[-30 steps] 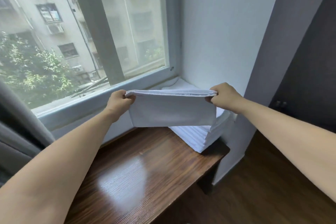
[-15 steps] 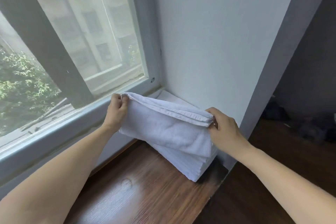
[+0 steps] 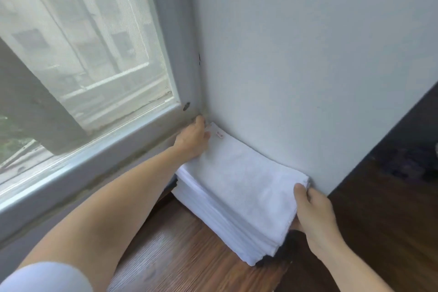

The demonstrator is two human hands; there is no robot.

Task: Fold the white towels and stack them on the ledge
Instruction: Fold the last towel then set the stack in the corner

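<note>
The stack of folded white towels (image 3: pixel 239 199) sits at the far right corner of the wooden ledge (image 3: pixel 180 256), its back edge against the white wall (image 3: pixel 296 54) and its far end beside the window frame (image 3: pixel 151 135). The top towel (image 3: pixel 241 180) lies flat on the stack, roughly flush with the layers beneath.

Left arm: extended forward along the window frame, forearm bare, a pale sleeve (image 3: pixel 45 277) at the lower left edge of view. The left hand (image 3: pixel 193 140) is at the far end of the stack, in the corner where frame meets wall. Its fingers lie down over the towel's far edge; whether they pinch the cloth or only press on it cannot be told.

Right arm: reaching in from the lower right, wrist bent inward. The right hand (image 3: pixel 312 213) grips the near right corner of the stack, thumb on top of the top towel and fingers curled under the edge of the layers.

The hands are well apart, one at each end of the stack.
</note>
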